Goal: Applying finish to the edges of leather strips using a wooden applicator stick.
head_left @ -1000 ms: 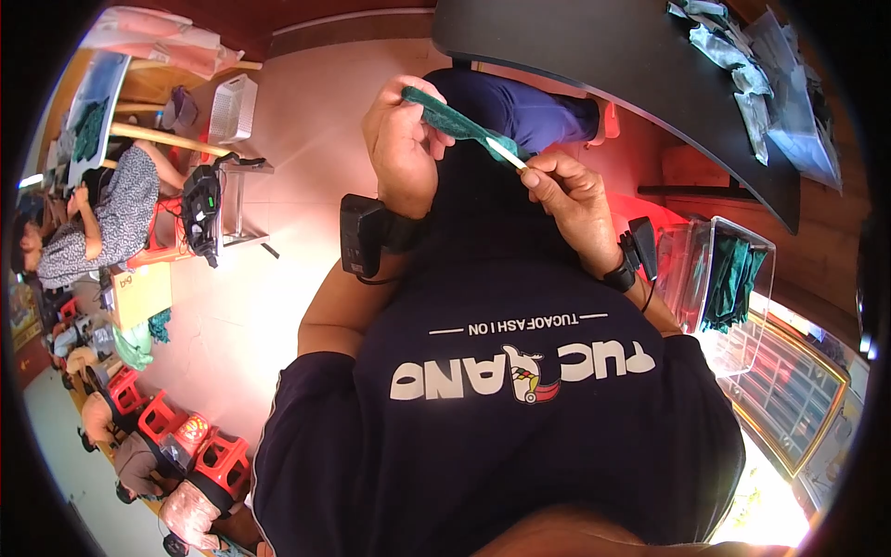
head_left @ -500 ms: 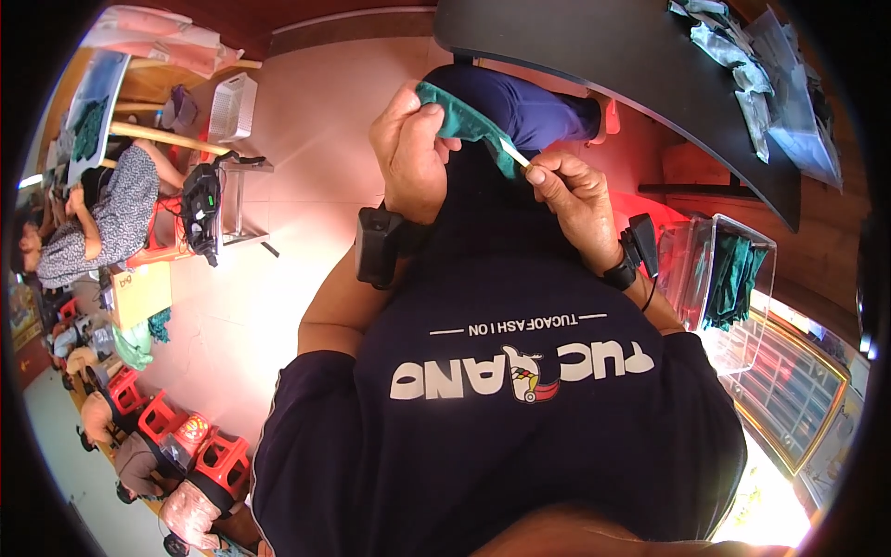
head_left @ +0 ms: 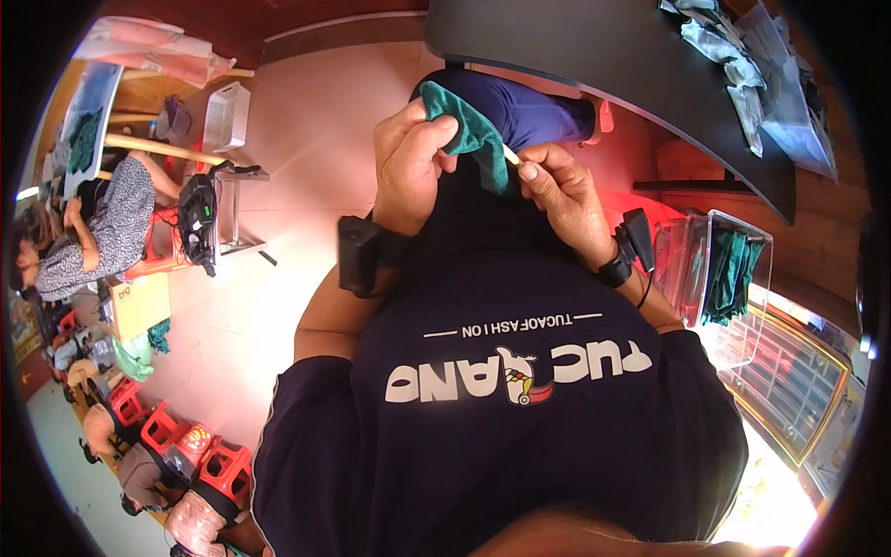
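Observation:
My left hand [head_left: 406, 176] pinches a small dark green velvety cloth piece [head_left: 475, 137] between thumb and fingers, above my lap. Its free end hangs toward my right hand [head_left: 568, 193]. The thumb and fingers of that hand close on a short, thin, pale stick [head_left: 511, 156], whose far end runs into the cloth or behind it; I cannot tell which. Black devices are strapped round both my wrists.
A dark table [head_left: 594, 46] with shiny plastic packets [head_left: 729, 70] lies ahead to the right. Beside my right arm stands a clear bin [head_left: 763, 278] with green cloth pieces [head_left: 731, 274]. At the left, people sit near red stools [head_left: 225, 467] and a white basket [head_left: 225, 116].
The cloth, stretched out before, now bunches more at my left thumb and droops. My right hand has come slightly closer to the left, and less of the stick shows.

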The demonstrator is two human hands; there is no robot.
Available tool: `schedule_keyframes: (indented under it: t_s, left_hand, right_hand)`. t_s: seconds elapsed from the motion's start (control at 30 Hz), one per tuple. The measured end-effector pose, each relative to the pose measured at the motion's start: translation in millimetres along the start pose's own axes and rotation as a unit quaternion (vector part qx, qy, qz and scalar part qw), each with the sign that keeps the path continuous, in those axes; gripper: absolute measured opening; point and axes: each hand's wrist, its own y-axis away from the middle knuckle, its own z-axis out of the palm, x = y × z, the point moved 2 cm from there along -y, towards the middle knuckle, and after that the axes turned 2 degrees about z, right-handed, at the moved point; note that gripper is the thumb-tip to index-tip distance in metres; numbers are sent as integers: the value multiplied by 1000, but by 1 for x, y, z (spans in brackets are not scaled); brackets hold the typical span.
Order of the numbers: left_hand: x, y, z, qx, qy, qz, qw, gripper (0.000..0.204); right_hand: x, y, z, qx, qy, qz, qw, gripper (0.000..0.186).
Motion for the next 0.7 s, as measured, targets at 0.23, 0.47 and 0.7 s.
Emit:
schedule_keyframes:
  t_s: [0.23, 0.47, 0.7]
  left_hand:
    - [6, -1, -13, 29, 43, -4, 999, 19]
    - [15, -2, -19, -19, -41, 66, 997, 22]
    - [9, -3, -21, -44, -86, 64, 993, 27]
  right_hand:
    - [6, 1, -3, 30, -28, -27, 999, 10]
    - [7, 2, -4, 37, -4, -57, 998, 7]
    - [3, 2, -6, 30, 28, -60, 997, 10]
